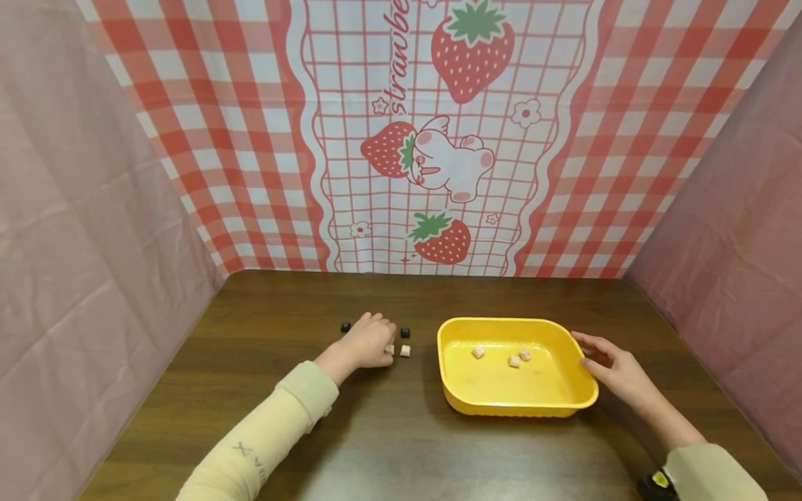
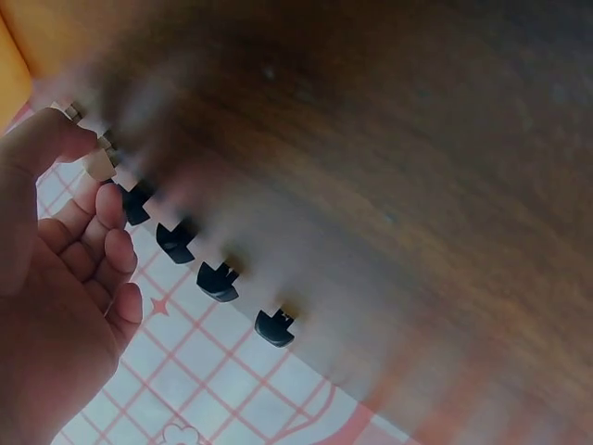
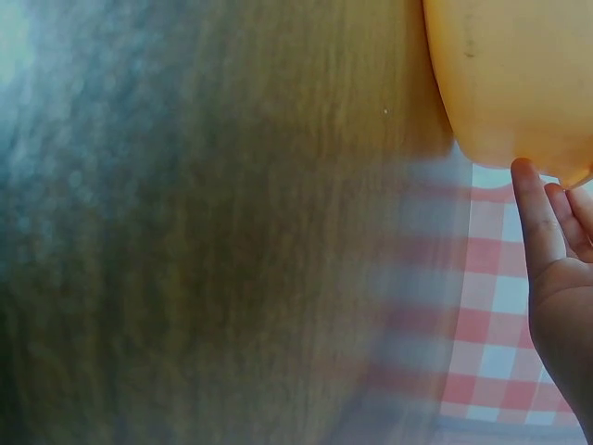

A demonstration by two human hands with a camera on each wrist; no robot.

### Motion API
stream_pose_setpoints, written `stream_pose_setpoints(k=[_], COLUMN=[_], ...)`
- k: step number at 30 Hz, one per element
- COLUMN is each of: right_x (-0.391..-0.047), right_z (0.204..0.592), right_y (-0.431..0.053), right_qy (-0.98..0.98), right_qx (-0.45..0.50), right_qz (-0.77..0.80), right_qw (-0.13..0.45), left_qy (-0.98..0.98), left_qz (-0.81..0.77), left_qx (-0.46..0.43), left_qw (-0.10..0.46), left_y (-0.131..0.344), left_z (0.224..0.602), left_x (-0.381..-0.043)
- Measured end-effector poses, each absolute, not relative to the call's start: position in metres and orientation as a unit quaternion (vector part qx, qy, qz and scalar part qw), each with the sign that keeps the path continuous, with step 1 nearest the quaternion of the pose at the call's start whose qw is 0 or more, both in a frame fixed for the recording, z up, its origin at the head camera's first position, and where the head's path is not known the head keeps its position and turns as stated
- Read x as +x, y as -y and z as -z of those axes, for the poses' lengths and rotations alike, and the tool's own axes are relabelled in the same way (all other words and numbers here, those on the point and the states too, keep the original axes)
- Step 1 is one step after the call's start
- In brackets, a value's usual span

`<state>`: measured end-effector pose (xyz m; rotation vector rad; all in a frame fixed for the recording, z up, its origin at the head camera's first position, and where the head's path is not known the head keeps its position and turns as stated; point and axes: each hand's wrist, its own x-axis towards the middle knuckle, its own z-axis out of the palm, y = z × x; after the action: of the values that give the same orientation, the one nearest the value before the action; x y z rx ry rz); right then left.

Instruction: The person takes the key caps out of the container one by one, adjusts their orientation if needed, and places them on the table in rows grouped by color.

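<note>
My left hand [image 1: 370,341] reaches over the table left of a yellow plastic basin [image 1: 520,409]. Between its thumb and forefinger it pinches a small pale keycap-like block [image 2: 99,165]. A second pale block [image 1: 406,351] lies just right of the fingertips. Small black blocks [image 2: 220,281] stand in a row past the hand in the left wrist view; the hand hides some of them in the head view. Several pale blocks [image 1: 514,362] lie inside the basin. My right hand [image 1: 617,369] touches the basin's right end with fairly straight fingers, thumb lower along its wall.
The dark wooden table [image 1: 388,445] has a slight gloss. A strawberry-print checked cloth [image 1: 263,174] hangs at its back edge, with plain pink cloth [image 1: 720,229] along both sides. A black strap [image 1: 656,485] sits at the right wrist.
</note>
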<state>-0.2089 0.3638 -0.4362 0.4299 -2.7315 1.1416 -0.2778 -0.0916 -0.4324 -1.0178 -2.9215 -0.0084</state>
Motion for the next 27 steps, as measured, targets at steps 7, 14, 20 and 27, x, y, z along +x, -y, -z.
stream_pose_setpoints(k=[7, 14, 20, 27], right_x=[-0.209, -0.209, -0.208, -0.209], right_z=[0.434, 0.436, 0.436, 0.435], right_y=[-0.363, -0.364, -0.364, -0.363], right_qy=[0.909, 0.913, 0.912, 0.911], right_qx=[0.143, 0.136, 0.136, 0.138], right_qz=[-0.383, -0.377, -0.380, -0.381], right_qw=[0.076, 0.075, 0.070, 0.073], left_qy=[0.944, 0.942, 0.941, 0.933], left_qz=[0.004, 0.013, 0.027, 0.029], left_qx=[-0.329, -0.331, -0.334, -0.353], left_qw=[0.031, 0.049, 0.052, 0.071], left_y=[0.092, 0.089, 0.077, 0.055], left_z=[0.430, 0.415, 0.398, 0.382], left_x=[-0.279, -0.278, -0.275, -0.274])
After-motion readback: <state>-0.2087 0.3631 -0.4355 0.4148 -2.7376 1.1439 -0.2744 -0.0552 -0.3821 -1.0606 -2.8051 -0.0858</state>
